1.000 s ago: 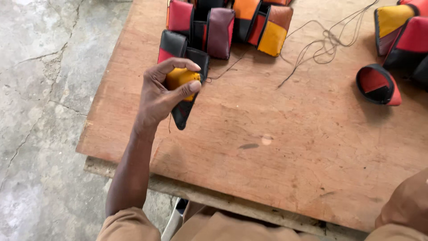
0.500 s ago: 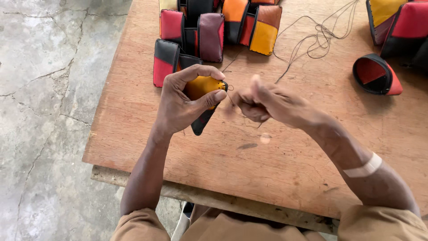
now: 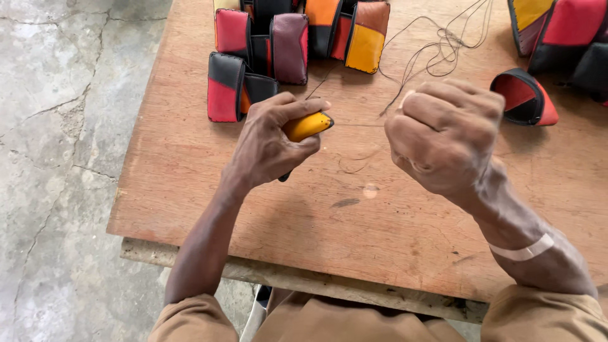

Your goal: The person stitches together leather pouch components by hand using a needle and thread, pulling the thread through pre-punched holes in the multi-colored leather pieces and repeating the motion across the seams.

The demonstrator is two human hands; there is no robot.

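From the head view, the right hand point(image 3: 443, 136) has pulled up and away from the left hand point(image 3: 269, 142) since half a second ago, now a closed fist raised above the wooden board point(image 3: 392, 234), seemingly drawing a thread point(image 3: 354, 166) taut. The left hand stays clamped on the yellow leather piece point(image 3: 307, 125), just in front of the stitched pouches point(image 3: 288, 47). A stitch looks freshly pulled through.

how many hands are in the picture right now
2. The left hand grips a yellow pouch over the table. The right hand is a raised fist to its right. No other person's hands show.
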